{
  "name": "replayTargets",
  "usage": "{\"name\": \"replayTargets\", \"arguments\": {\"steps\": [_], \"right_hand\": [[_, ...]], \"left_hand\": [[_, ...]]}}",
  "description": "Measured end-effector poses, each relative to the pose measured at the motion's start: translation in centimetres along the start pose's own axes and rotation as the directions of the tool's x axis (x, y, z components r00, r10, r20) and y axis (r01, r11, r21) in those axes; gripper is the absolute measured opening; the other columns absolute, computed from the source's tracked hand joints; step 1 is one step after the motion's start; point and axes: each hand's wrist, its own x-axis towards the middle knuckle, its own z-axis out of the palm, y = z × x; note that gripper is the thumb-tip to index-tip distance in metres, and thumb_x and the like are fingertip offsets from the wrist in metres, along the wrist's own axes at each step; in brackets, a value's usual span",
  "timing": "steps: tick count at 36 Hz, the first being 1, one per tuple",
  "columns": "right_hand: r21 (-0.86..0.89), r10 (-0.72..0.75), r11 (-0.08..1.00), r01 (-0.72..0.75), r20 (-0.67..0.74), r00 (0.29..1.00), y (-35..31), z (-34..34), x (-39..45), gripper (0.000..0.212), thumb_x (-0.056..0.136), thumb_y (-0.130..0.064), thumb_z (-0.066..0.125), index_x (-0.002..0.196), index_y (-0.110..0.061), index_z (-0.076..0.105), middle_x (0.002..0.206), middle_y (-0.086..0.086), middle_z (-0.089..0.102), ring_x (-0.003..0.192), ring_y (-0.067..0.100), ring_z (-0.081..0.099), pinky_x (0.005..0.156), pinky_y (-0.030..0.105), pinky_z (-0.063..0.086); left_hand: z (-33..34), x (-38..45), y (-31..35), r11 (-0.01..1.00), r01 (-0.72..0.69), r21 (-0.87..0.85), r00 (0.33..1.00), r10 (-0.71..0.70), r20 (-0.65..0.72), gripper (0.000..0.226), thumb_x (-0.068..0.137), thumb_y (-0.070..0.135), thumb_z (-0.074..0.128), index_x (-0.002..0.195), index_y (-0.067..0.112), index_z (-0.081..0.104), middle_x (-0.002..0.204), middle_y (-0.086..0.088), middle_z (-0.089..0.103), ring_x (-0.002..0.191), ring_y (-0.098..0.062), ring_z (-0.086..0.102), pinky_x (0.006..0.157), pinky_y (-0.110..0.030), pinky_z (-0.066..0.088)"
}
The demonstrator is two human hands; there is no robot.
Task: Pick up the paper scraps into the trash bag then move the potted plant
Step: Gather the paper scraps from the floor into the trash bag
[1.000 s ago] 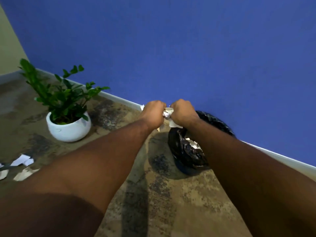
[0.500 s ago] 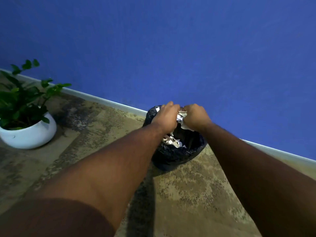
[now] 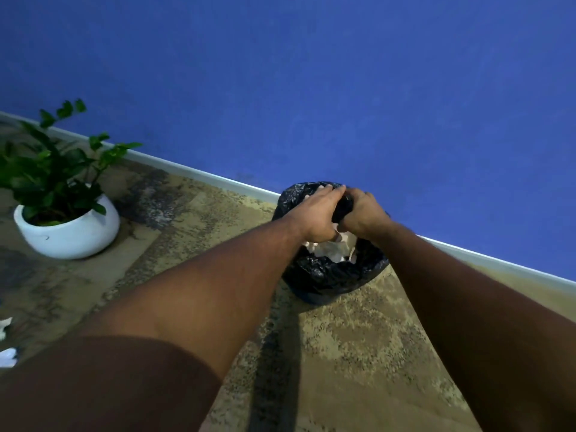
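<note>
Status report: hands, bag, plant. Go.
Left hand open over trash bag; right hand shut on bag rim. Paper scraps inside, strays far left. Potted plant unmoved.

Your left hand (image 3: 318,215) and right hand (image 3: 361,215) covered the far rim of the trash bag (image 3: 327,272), hiding most of the paper scraps (image 3: 330,249) inside. The left edge cropped the potted plant (image 3: 62,210) and two floor scraps (image 3: 7,357).
</note>
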Motion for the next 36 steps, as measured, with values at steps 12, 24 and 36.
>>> {"name": "replayTargets", "arguments": {"steps": [12, 24, 36], "right_hand": [[-0.221, -0.240, 0.951, 0.216, -0.087, 0.967, -9.5, 3.8, 1.0, 0.034, 0.084, -0.013, 0.060, 0.116, -0.005, 0.065, 0.119, 0.017, 0.067, 0.108, 0.035, 0.062, 0.090, 0.039, 0.052], [-0.290, -0.490, 0.777, 0.558, 0.277, 0.826, -26.5, 19.8, -3.8, 0.038, 0.079, -0.022, 0.068, 0.114, -0.008, 0.068, 0.112, 0.021, 0.068, 0.107, 0.036, 0.064, 0.093, 0.037, 0.053], [-0.168, -0.559, 0.455, 0.874, 0.710, 0.428, -35.4, 36.3, -13.7, 0.058, 0.082, -0.020, 0.068, 0.137, -0.008, 0.052, 0.137, 0.020, 0.051, 0.129, 0.034, 0.049, 0.106, 0.035, 0.040]], "left_hand": [[-6.1, -6.4, -8.1, 0.989, 0.135, 0.066, 0.985, -0.127, -0.120, 0.094, 0.083, 0.028, 0.076, 0.156, 0.008, 0.021, 0.162, -0.010, 0.028, 0.150, -0.023, 0.026, 0.121, -0.031, 0.023], [-9.5, -24.3, -22.5, 0.868, 0.496, 0.006, 0.854, -0.487, -0.183, 0.082, 0.086, 0.025, 0.070, 0.154, 0.010, 0.026, 0.157, -0.014, 0.034, 0.146, -0.027, 0.032, 0.118, -0.035, 0.027], [-4.4, -41.2, -30.3, 0.588, 0.797, -0.142, 0.565, -0.807, -0.172, 0.078, 0.080, 0.034, 0.073, 0.147, 0.015, 0.038, 0.150, -0.014, 0.040, 0.140, -0.033, 0.039, 0.115, -0.042, 0.034]]}}
